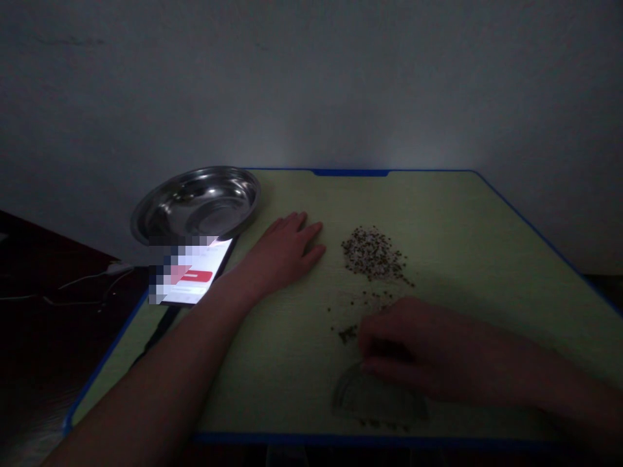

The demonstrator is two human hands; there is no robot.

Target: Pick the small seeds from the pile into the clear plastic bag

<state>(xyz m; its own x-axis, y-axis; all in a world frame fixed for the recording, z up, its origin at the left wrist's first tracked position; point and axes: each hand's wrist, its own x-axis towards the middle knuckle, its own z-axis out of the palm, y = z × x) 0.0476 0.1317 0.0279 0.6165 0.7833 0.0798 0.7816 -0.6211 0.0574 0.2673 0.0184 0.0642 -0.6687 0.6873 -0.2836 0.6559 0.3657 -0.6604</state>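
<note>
My left hand [287, 250] lies flat on the pale green table [292, 363], fingers spread, holding nothing. On the right, my right hand [403, 337] is curled low over the table; whatever its fingertips hold, if anything, is too dark to make out. Beside those fingertips sits a small cluster of dark grains [347, 334]. Farther back is a larger heap of mixed dark and pale grains [372, 253]. Partly under my right hand lies a clear half-round plate like a protractor [360, 399]. Several dark grains [384, 425] line the table's near edge.
A shiny steel bowl [214, 194] stands at the back left. In front of it lies a phone [204, 282] with a lit screen, partly blurred out. White cables [92, 279] run beyond the left edge. A grey wall [365, 84] rises behind the table.
</note>
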